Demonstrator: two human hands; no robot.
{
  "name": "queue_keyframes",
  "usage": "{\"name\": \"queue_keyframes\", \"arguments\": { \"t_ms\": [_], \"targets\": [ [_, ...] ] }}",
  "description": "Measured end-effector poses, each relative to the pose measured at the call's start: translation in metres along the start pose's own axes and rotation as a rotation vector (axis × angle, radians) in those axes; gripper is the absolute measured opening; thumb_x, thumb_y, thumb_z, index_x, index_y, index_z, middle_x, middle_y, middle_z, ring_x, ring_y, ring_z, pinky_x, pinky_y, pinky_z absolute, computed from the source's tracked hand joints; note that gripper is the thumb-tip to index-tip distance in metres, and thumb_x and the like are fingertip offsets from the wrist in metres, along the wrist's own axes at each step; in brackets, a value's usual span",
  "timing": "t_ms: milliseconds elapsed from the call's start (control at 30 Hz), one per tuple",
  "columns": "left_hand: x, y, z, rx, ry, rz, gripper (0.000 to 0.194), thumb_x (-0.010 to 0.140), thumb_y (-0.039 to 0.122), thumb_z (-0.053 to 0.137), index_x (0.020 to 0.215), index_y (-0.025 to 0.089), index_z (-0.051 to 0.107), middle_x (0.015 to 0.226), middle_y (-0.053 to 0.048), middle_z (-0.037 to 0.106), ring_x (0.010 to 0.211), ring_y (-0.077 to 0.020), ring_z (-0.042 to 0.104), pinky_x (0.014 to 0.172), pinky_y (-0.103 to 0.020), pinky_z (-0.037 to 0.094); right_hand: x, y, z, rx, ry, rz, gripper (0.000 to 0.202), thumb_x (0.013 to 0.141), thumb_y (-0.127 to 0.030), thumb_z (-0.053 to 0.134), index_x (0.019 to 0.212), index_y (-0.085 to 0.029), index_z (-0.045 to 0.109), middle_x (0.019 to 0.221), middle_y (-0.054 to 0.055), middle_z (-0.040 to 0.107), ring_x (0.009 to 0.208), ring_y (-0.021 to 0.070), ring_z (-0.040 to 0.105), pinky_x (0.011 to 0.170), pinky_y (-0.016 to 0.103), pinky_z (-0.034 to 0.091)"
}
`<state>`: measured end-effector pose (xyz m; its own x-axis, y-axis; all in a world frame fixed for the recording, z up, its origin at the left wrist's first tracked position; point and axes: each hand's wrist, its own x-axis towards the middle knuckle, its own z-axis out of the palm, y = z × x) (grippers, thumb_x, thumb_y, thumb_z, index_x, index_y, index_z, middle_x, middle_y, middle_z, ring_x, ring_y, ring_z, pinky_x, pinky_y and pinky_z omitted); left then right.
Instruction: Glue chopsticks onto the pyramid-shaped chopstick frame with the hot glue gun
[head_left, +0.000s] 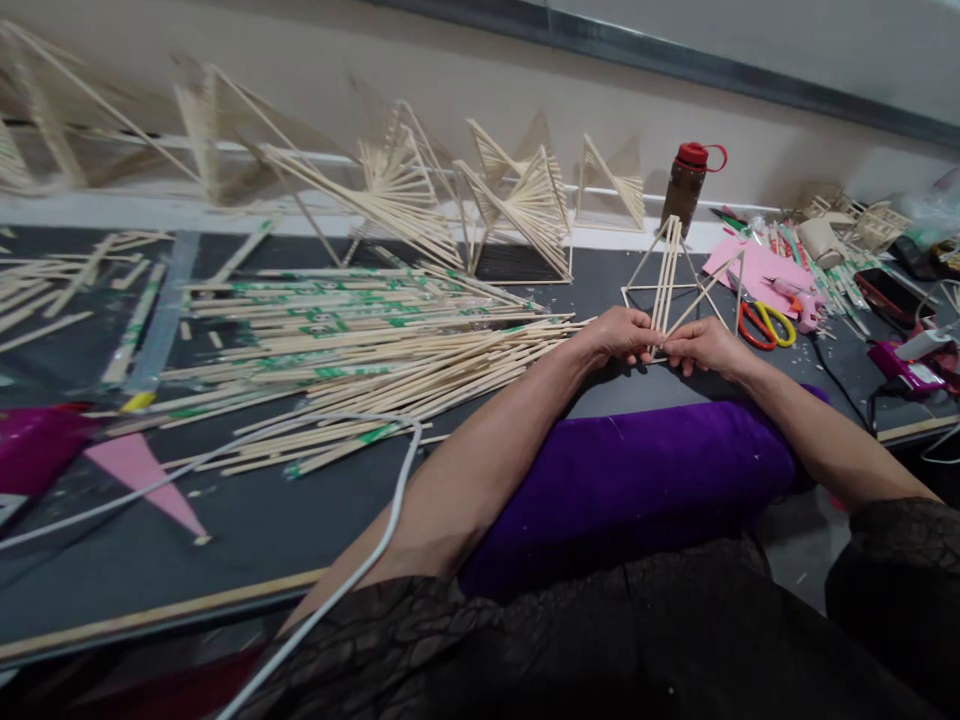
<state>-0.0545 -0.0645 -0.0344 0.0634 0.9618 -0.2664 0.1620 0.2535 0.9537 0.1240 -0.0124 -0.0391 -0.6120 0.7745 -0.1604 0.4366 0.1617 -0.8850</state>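
Note:
Both my hands meet at the lower joint of a small frame made of wooden sticks (664, 288), which stands on the dark table in front of me. My left hand (624, 335) is closed, its fingers pinching the lower ends of several upright sticks. Close beside it, my right hand (701, 347) is closed too, pinching at the same corner where a slanting stick comes down. What exactly lies between the right fingertips is partly hidden. Left of my hands lies a large pile of loose wooden sticks (450, 372).
Fanned stick structures (517, 205) stand along the wall. Behind the frame is a bottle with a red lid (684, 185). Scissors (765, 325), a pink glue gun (801, 300) and pink paper (750, 262) lie right. A white cable (397, 490) crosses my left arm; a purple cushion (637, 465) lies below.

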Motion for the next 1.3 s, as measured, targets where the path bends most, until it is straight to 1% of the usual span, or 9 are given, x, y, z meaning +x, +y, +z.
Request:
{"name": "queue_keyframes", "arguments": {
  "t_ms": [133, 300, 433, 633, 833, 1067, 1300],
  "targets": [
    [-0.001, 0.001, 0.000, -0.012, -0.014, -0.017, 0.019, 0.081, 0.019, 0.072, 0.067, 0.014, 0.061, 0.053, -0.003, 0.063, 0.048, -0.0101, 0.060, 0.046, -0.018, 0.039, -0.002, -0.004, 0.001, -0.011, 0.003, -0.009, 0.012, 0.077, -0.024, 0.067, 0.072, -0.013, 0.072, 0.059, 0.001, 0.065, 0.042, 0.0065, 0.053, 0.040, 0.019, 0.030],
    [-0.001, 0.001, 0.000, 0.002, -0.012, -0.018, 0.018, 0.082, 0.018, 0.072, 0.069, 0.013, 0.061, 0.052, -0.003, 0.064, 0.047, -0.0091, 0.059, 0.046, -0.017, 0.039, -0.004, -0.007, 0.002, -0.010, 0.009, 0.001, 0.012, 0.078, -0.023, 0.067, 0.071, -0.014, 0.071, 0.058, 0.000, 0.064, 0.042, 0.0068, 0.053, 0.044, 0.020, 0.035],
    [-0.001, -0.001, 0.000, 0.011, -0.009, -0.004, 0.018, 0.084, 0.018, 0.070, 0.069, 0.014, 0.062, 0.051, -0.002, 0.062, 0.046, -0.0089, 0.059, 0.044, -0.017, 0.038, -0.003, -0.008, 0.003, -0.002, 0.007, -0.001, 0.013, 0.078, -0.020, 0.066, 0.067, -0.014, 0.069, 0.057, 0.000, 0.064, 0.041, 0.0068, 0.052, 0.045, 0.021, 0.036],
    [0.001, -0.003, -0.001, -0.025, -0.014, -0.013, 0.017, 0.082, 0.018, 0.071, 0.068, 0.014, 0.062, 0.053, -0.002, 0.063, 0.048, -0.0092, 0.060, 0.044, -0.017, 0.038, -0.002, -0.007, 0.004, -0.004, 0.010, -0.007, 0.014, 0.079, -0.018, 0.066, 0.067, -0.014, 0.070, 0.057, 0.000, 0.064, 0.040, 0.0062, 0.051, 0.045, 0.021, 0.035],
    [0.001, -0.004, -0.003, -0.045, -0.023, -0.009, 0.015, 0.081, 0.017, 0.072, 0.069, 0.013, 0.063, 0.055, -0.003, 0.064, 0.049, -0.0095, 0.060, 0.044, -0.017, 0.039, -0.004, -0.012, 0.002, -0.014, -0.033, 0.031, 0.009, 0.078, -0.020, 0.068, 0.072, -0.014, 0.072, 0.061, 0.001, 0.066, 0.042, 0.0058, 0.052, 0.043, 0.020, 0.033],
    [0.002, -0.005, -0.003, -0.032, -0.027, -0.018, 0.020, 0.079, 0.023, 0.075, 0.067, 0.014, 0.062, 0.051, -0.003, 0.064, 0.043, -0.0091, 0.056, 0.043, -0.018, 0.038, -0.001, -0.007, 0.004, -0.018, -0.017, -0.002, 0.016, 0.078, -0.025, 0.070, 0.067, -0.014, 0.070, 0.058, 0.001, 0.065, 0.041, 0.0056, 0.050, 0.044, 0.020, 0.036],
    [0.000, -0.002, -0.002, -0.035, -0.016, -0.028, 0.018, 0.082, 0.018, 0.071, 0.067, 0.014, 0.061, 0.049, -0.002, 0.062, 0.042, -0.0097, 0.057, 0.041, -0.017, 0.037, 0.002, -0.004, 0.006, -0.001, -0.020, -0.024, 0.015, 0.078, -0.023, 0.070, 0.066, -0.014, 0.070, 0.056, -0.001, 0.064, 0.040, 0.0061, 0.051, 0.044, 0.019, 0.037]
  ]
}}
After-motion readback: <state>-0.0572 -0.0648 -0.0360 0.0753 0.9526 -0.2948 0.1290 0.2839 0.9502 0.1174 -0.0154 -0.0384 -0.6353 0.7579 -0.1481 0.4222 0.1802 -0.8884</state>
